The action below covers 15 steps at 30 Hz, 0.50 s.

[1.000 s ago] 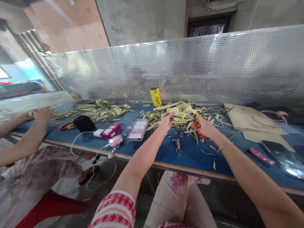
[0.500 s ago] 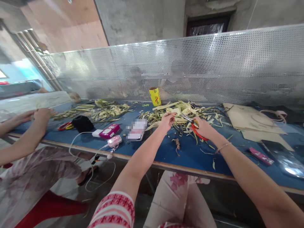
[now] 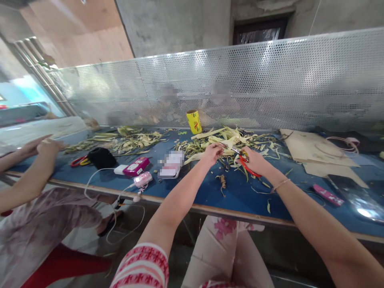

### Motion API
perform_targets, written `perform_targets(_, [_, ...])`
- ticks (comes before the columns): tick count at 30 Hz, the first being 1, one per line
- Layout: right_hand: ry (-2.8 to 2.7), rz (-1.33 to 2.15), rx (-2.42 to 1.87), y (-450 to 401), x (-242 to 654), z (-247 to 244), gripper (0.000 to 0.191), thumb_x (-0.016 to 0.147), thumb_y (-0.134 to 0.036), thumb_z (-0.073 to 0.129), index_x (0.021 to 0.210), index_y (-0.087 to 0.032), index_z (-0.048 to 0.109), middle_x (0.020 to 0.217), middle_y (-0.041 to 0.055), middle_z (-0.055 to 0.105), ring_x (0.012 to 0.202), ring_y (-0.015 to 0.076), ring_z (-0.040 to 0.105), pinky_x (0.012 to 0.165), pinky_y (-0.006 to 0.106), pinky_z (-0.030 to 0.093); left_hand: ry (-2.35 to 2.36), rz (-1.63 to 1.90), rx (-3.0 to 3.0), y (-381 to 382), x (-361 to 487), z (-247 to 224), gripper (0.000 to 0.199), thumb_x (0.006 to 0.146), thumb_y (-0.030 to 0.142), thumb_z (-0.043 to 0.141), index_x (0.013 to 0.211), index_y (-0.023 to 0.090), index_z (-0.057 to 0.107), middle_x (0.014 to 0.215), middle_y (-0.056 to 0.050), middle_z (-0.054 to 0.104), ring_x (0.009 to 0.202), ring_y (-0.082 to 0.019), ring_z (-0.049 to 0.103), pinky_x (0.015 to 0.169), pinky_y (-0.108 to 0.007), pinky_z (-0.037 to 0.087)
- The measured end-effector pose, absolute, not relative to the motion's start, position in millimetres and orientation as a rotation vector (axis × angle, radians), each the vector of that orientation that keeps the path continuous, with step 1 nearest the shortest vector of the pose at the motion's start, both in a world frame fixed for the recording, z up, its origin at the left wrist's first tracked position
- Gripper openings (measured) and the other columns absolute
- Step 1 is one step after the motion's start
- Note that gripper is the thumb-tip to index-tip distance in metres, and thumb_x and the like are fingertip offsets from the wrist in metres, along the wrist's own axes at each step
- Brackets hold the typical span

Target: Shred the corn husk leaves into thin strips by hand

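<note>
Rear limit: the perforated panel [image 3: 270,80] stands upright along the desk [image 3: 240,202] and blocks passage. Rearward lane: an open strip runs between the pink case [image 3: 143,179] and the white phone [image 3: 171,165], then between the left plant heap [image 3: 138,141] and the right plant heap [image 3: 234,135]. Front access: open surface lies between the left forearm [image 3: 183,198] and the right forearm [image 3: 309,212], interrupted by a brown scrap [image 3: 222,182]. Central obstruction: the scissors [image 3: 248,168] span the gap between both hands [image 3: 214,153]. Right side: cardboard sheets [image 3: 315,150] and a dark glossy device [image 3: 357,196] restrict access.
</note>
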State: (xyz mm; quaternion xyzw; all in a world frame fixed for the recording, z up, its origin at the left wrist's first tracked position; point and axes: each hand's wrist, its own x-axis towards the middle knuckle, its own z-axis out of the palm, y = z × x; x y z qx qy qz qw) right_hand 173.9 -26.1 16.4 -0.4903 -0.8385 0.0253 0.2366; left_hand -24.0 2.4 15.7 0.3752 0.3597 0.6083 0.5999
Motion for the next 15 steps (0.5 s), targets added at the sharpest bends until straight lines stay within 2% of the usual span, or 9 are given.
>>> perform_targets(9, [-2.307, 0.136, -1.254, -31.1, 171.1, 19.2, 0.032, 0.085, -0.044, 0.052, 0.106, -0.018, 0.051, 0.064, 0.0005, 0.057, 0.061, 0.018, 0.057, 0.06, 0.026, 0.041, 0.84, 1.37, 0.944, 2.3, -21.3, 12.0, 0.017, 0.056, 0.005, 0.07, 0.061, 0.013, 0.056, 0.052, 0.003, 0.056, 0.047, -0.005, 0.049, 0.053, -0.02, 0.041])
perform_targets(15, [-2.316, 0.134, -1.26, -32.1, 170.4, 21.0, 0.032, 0.085, -0.043, 0.053, 0.105, -0.018, 0.053, 0.074, 0.0045, 0.064, 0.067, 0.0188, 0.061, 0.063, 0.027, 0.043, 0.844, 1.358, 0.947, -0.5, -19.5, 13.6, 0.021, 0.055, 0.006, 0.073, 0.061, 0.014, 0.054, 0.053, 0.003, 0.056, 0.046, -0.004, 0.049, 0.051, -0.019, 0.04])
